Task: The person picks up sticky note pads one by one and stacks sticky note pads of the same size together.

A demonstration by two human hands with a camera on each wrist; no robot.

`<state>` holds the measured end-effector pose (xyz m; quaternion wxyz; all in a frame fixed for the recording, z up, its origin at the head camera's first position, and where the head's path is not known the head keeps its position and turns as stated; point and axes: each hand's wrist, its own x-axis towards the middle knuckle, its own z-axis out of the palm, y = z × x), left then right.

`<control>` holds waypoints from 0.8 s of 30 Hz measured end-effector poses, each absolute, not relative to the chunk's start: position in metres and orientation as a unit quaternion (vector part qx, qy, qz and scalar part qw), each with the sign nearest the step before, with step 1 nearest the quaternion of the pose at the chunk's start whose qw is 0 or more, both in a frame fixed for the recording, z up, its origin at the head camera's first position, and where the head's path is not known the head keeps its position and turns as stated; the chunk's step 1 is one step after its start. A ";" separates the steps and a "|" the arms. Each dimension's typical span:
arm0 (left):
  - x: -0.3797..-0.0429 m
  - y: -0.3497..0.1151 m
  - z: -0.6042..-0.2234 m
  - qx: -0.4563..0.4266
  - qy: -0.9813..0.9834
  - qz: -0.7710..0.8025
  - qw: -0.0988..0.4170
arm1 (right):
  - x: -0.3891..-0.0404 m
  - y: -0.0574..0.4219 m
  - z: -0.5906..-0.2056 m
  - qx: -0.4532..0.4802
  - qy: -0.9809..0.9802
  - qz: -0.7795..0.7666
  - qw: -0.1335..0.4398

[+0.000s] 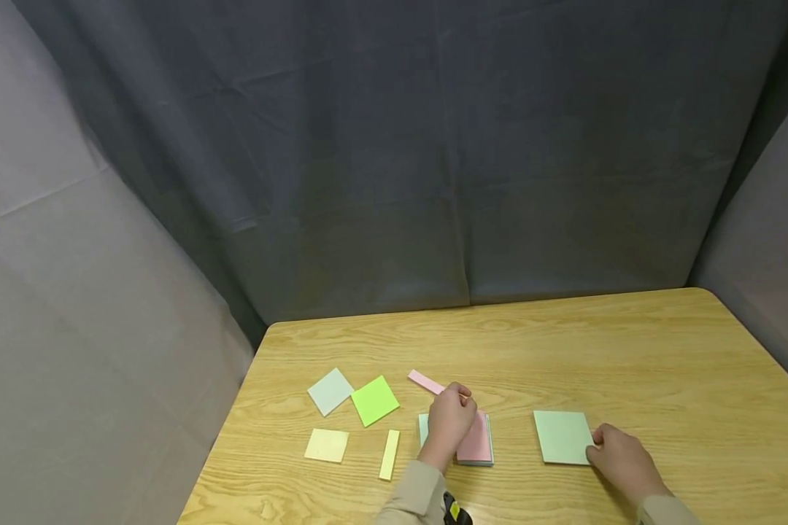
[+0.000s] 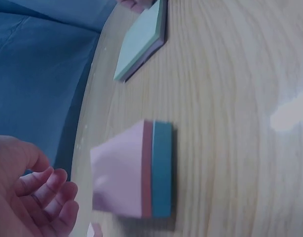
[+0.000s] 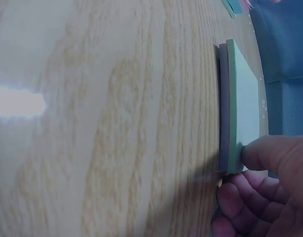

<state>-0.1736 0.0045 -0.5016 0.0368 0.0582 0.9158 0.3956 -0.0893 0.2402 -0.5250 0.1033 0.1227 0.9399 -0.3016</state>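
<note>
My left hand [image 1: 451, 419] hovers over a stack of sticky note pads, its fingers loosely bent with nothing visible between them. The stack has a pink pad [image 2: 121, 173] on top of a teal pad [image 2: 162, 170]; in the head view the hand covers part of it. Just beyond that hand lies a narrow pink strip pad [image 1: 425, 381]. At the right, my right hand [image 1: 624, 459] pinches the near right corner of a pale green sticky note pad [image 1: 562, 437], thumb on top. Beneath the green pad is a greyish-purple pad [image 3: 224, 108].
Left on the wooden table [image 1: 696, 364] lie a pale grey-green note pad [image 1: 330, 392], a bright green pad [image 1: 375, 401], a pale yellow pad [image 1: 327, 445] and a narrow yellow strip pad [image 1: 389, 455]. A dark curtain [image 1: 368, 182] hangs behind the table.
</note>
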 end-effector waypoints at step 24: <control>-0.194 -0.052 -0.509 0.022 0.938 0.342 -0.051 | -0.089 0.240 -0.525 0.124 0.941 -0.300 0.100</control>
